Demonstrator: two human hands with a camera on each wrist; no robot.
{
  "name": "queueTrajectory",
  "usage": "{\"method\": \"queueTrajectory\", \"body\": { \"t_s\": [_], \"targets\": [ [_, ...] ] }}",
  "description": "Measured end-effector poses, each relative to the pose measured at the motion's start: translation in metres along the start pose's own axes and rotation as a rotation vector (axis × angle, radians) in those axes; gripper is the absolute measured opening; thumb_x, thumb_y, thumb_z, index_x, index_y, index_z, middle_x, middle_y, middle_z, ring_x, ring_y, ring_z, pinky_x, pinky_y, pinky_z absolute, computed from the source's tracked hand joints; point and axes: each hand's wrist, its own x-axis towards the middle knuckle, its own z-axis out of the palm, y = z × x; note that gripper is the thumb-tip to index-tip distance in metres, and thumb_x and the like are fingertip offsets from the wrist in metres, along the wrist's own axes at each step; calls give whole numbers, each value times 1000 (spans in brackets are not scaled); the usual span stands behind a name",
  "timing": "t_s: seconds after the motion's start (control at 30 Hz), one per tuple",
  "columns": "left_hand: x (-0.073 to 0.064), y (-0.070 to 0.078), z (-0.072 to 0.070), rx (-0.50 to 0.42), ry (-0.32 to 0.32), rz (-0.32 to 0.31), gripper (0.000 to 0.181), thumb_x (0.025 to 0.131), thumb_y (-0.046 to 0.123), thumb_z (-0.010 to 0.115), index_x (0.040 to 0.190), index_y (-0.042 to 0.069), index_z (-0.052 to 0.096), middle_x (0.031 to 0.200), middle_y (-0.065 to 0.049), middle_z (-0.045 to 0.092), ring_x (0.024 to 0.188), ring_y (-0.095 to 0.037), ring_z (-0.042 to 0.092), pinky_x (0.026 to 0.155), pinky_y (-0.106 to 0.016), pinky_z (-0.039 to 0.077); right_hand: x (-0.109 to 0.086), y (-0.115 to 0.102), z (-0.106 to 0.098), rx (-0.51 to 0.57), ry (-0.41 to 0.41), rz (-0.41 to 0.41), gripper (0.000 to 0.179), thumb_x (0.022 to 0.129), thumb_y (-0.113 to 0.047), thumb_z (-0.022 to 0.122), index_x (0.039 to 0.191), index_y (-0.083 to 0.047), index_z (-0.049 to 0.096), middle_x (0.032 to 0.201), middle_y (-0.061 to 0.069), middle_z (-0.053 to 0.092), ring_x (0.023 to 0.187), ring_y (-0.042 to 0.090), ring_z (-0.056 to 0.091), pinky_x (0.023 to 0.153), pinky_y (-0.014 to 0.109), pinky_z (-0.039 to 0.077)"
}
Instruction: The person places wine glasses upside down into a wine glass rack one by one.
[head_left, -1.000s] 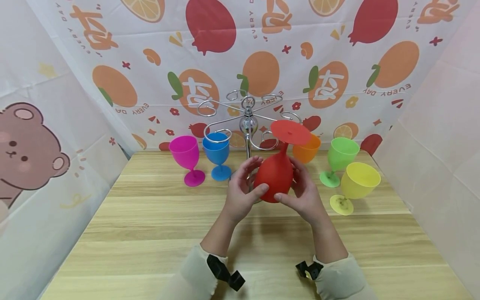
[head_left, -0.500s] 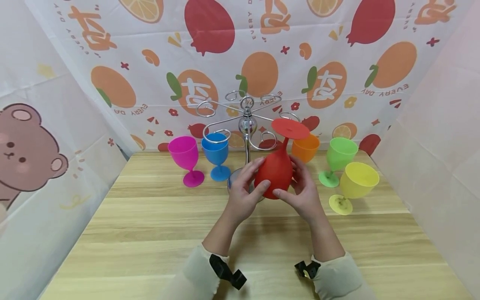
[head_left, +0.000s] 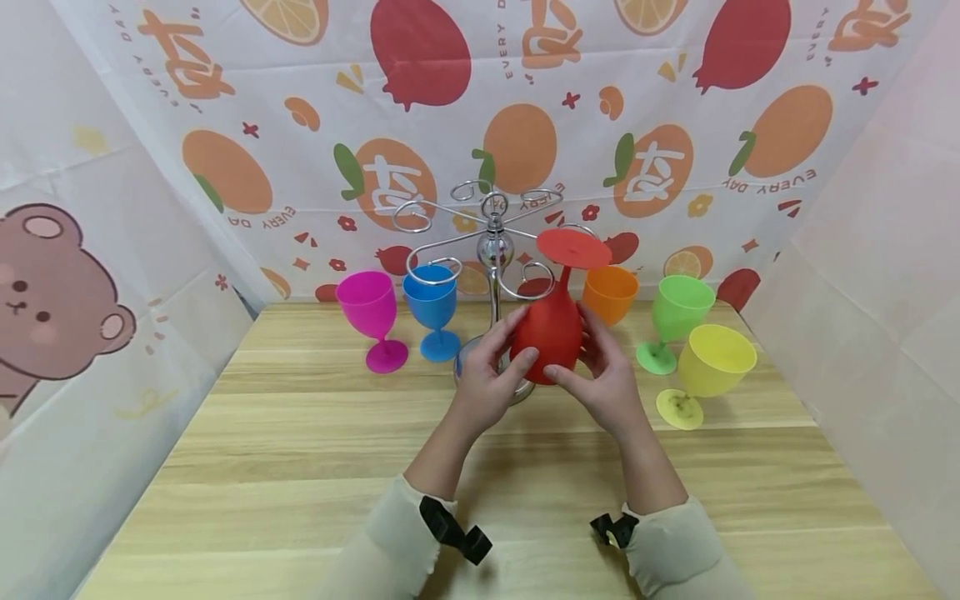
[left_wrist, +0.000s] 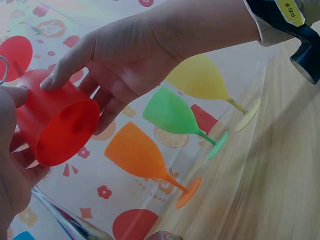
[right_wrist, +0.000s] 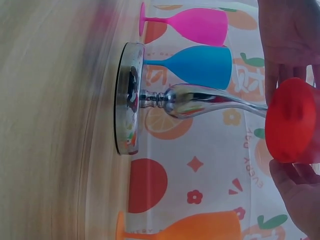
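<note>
A red plastic goblet (head_left: 547, 337) is held upside down in the air, its round foot uppermost and its stem leaning slightly right. My left hand (head_left: 483, 383) grips the left side of its bowl, thumb towards me. The right hand (head_left: 611, 383) holds the opposite side, with both thumbs close together near the rim. Just behind stands a chrome stemware rack (head_left: 495, 250) with curled wire arms; the goblet's stem is beside a front right loop. In the left wrist view the goblet's open mouth (left_wrist: 70, 132) faces downward, and a bit of wire (left_wrist: 4, 70) shows by the foot.
Upright on the wooden table (head_left: 300, 500), a magenta goblet (head_left: 367, 304) and a blue goblet (head_left: 432, 302) stand left of the rack. Orange (head_left: 610, 293), green (head_left: 684, 307) and yellow (head_left: 716, 362) goblets stand to the right. A fruit-print cloth (head_left: 517, 150) hangs behind.
Both hands have raised the red goblet a little and moved it slightly away from me, towards the rack. The other goblets and the rack have stayed put.
</note>
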Motion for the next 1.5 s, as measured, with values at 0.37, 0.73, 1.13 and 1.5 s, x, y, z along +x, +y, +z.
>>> {"method": "queueTrajectory", "body": {
  "t_s": [0.37,0.73,1.13,1.5],
  "targets": [
    [3,-3,-3,-13,4,-59,54,98,20,61,149,26,42,144,-1,54,130,-21,53,99,-40,51,5,-1,4,-49,14,24,84,83,-16,80,152,-33,35,147,-5,48,127,22,54,96,35,53],
    [9,2,-6,-16,-1,-186,62,92,32,69,146,27,39,144,4,49,133,-22,46,98,-47,52,10,-1,7,-90,23,28,82,80,-22,82,149,-35,38,140,-5,53,122,20,54,96,44,53],
    [19,13,-7,80,-24,-160,67,90,41,68,149,31,37,141,6,47,129,-19,46,88,-43,57,13,-4,8,-94,8,32,81,80,-21,83,148,-33,39,141,-6,51,124,20,51,97,45,52],
    [26,16,-12,105,-25,-178,64,90,45,68,146,32,38,141,7,48,128,-18,47,88,-43,57,18,-4,9,-99,-12,29,82,80,-19,82,148,-33,38,143,-6,49,126,21,49,98,47,52]
  ]
}}
